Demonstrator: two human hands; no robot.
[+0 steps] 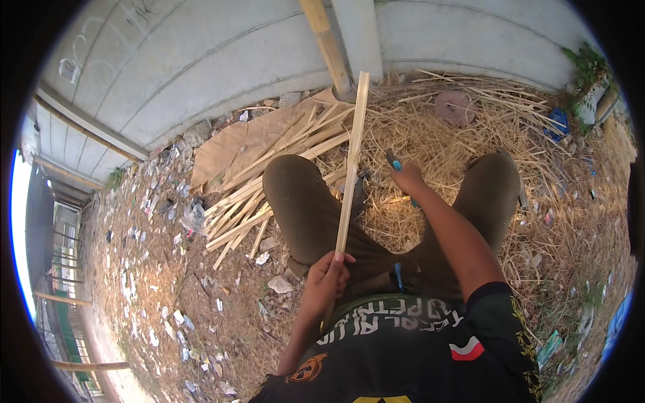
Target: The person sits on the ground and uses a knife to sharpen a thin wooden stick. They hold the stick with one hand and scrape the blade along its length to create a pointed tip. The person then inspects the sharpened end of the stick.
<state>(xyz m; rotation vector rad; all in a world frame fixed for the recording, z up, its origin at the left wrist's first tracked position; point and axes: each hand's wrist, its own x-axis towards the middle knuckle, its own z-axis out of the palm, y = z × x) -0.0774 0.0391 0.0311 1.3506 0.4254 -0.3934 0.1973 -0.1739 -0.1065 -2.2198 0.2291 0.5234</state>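
Observation:
My left hand (326, 279) is closed around the lower end of a long, pale bamboo strip (351, 168), by my waist. The strip rises over my thigh and past my knee, its far end near the wall. To the right of the strip, between my knees, my right hand (407, 178) grips a tool with a black and teal handle (394, 163). A bit of teal also shows below this hand; no blade can be made out, and the tool's kind is unclear. Right hand and strip are apart. Curly bamboo shavings (396, 228) cover the ground beneath.
Split bamboo strips (235, 218) lie piled left of my knee, partly on a brown sheet (228, 148). More thin strips (500, 91) lie along the grey wall (201, 64). A bamboo pole (326, 43) leans there, near a round pinkish stone (455, 109). Litter dots the ground.

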